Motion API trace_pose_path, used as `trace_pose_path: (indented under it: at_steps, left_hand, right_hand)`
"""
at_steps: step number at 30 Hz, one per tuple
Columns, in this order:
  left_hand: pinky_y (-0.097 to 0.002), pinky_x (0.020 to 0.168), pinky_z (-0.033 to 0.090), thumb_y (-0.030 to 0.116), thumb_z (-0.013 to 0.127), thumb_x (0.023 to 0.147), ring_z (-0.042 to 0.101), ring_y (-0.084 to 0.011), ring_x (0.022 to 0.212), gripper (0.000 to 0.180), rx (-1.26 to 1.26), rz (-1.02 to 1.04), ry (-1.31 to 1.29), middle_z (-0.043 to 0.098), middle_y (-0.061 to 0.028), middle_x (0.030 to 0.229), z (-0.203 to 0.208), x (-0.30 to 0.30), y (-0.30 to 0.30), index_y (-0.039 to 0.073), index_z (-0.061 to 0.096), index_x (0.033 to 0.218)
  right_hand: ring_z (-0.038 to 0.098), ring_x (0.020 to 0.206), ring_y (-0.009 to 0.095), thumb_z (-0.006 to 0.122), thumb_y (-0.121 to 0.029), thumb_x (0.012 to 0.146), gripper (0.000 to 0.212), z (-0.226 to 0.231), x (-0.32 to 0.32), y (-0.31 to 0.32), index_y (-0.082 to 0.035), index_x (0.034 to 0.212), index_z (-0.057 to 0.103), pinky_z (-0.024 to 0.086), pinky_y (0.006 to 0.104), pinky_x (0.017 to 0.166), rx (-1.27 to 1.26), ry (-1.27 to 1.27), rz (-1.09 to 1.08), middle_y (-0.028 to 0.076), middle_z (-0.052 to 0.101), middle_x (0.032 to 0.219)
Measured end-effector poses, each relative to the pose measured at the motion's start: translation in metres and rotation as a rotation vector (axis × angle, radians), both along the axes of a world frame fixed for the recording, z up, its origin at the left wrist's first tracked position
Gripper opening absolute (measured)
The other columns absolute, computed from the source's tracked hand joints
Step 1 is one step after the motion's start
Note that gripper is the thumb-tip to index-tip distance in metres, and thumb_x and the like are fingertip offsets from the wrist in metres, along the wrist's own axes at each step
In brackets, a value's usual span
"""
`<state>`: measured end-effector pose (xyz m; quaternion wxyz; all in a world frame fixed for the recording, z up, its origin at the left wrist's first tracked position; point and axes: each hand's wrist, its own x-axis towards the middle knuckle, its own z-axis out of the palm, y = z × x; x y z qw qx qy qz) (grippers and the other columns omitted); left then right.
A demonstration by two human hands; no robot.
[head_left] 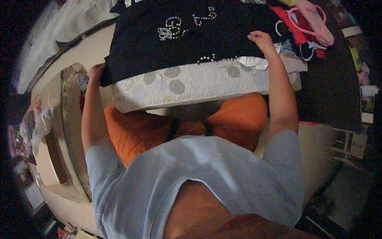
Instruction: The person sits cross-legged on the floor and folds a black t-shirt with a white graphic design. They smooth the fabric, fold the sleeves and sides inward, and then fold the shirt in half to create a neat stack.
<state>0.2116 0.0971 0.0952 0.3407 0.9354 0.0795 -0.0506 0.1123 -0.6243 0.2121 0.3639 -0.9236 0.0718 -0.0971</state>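
Well left of the black garment point(139, 47), a clear plastic bag point(44, 120) hangs among dim, blurred items. Nearer to the garment, off its upper left side, a pale grey-white cloth point(65, 28) hangs in loose folds. The left hand point(96, 72) is at the garment's lower left corner, its fingers closed on the edge of the fabric.

The black garment lies spread over a white quilted pad point(147, 93), whose printed grey leaves show below the garment's near edge. On the garment's upper middle, white pearl-like beads point(175, 22) run in curved, letter-like strokes beside a tangle of white loops point(164, 34). To the right of these, more beads point(205, 16) form a broken line with a bend, also like lettering. A shorter bead row point(207, 59) lies along the garment's near edge.

The right hand point(261, 40) is over the garment's right part, fingers curled and thumb near the index finger; whether it pinches the fabric cannot be told. Just below the garment's near right edge is a crumpled white cloth point(254, 63). At the garment's right edge shows a white ring point(279, 28), and beyond it a heap of red cloth point(289, 24) and a pink strap point(324, 34).
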Motion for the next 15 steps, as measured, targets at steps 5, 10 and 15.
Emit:
trace_pose_path:
  at_steps: [5,10,15]
  left_hand:
    - [-0.0352,0.089,0.045,0.013,0.066,0.081,0.059,-0.029,0.102,0.029,-0.055,-0.206,-0.724,0.063,-0.0127,0.106,0.09,-0.032,-0.174,0.008,0.063,0.109]
    - [-0.0383,0.096,0.042,0.007,0.07,0.075,0.053,-0.0306,0.11,0.042,-0.05,-0.721,-0.779,0.057,-0.0115,0.118,0.137,-0.072,-0.339,0.014,0.06,0.115]
    - [-0.0397,0.099,0.041,0.008,0.07,0.073,0.047,-0.0314,0.118,0.049,0.068,-0.837,-0.718,0.051,-0.0098,0.127,0.114,-0.067,-0.406,0.019,0.058,0.119]
  right_hand:
    - [0.064,0.066,0.02,0.063,-0.013,0.084,0.021,0.0,-0.03,-0.005,-0.003,0.103,0.06,0.051,0.0287,0.06,0.302,-0.314,-0.236,0.01,0.068,0.081]
    - [0.061,0.059,0.016,0.051,-0.003,0.089,0.026,0.014,-0.073,-0.002,-0.002,0.114,0.05,0.048,0.0239,0.053,0.731,-0.756,-0.484,0.013,0.066,0.078]
    - [0.062,0.074,0.014,0.051,-0.003,0.089,0.018,-0.023,-0.08,0.014,0.0,0.106,0.059,0.048,0.024,0.066,0.644,-0.866,-0.427,0.011,0.067,0.087]
